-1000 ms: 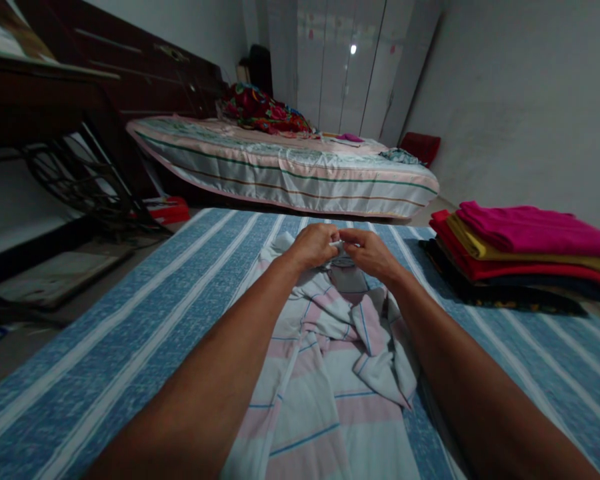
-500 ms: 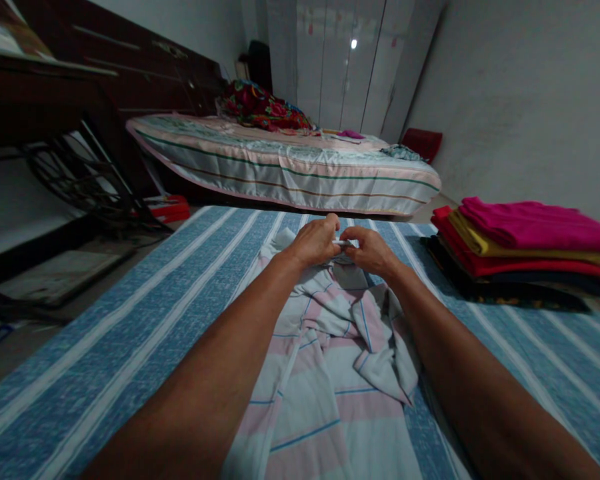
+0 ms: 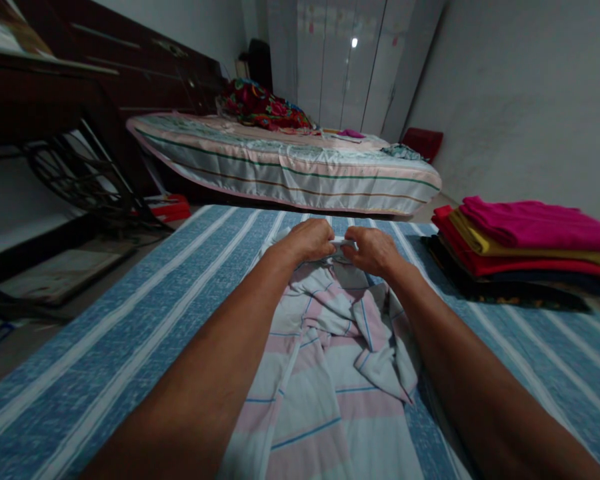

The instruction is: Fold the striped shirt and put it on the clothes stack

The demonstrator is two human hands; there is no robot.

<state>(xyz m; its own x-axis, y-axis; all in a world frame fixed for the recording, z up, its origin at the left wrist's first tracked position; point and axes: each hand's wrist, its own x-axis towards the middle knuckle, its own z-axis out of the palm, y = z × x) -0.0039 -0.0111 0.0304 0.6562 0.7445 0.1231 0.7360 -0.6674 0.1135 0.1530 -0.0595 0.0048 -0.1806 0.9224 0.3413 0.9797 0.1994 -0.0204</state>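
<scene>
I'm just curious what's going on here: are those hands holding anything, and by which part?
Both the left hand and the right hand pinch the far top edge of the striped shirt, apparently at its collar; the rest lies crumpled on the blue striped sheet.

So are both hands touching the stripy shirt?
Touching. The head view shows the left hand and right hand both closed on the far edge of the striped shirt, fabric bunched between the fingers.

Both hands, left hand (image 3: 307,240) and right hand (image 3: 373,249), pinch what seems the collar edge of a striped shirt (image 3: 330,360) lying crumpled on a blue sheet (image 3: 130,333), near folded clothes (image 3: 525,247).
</scene>
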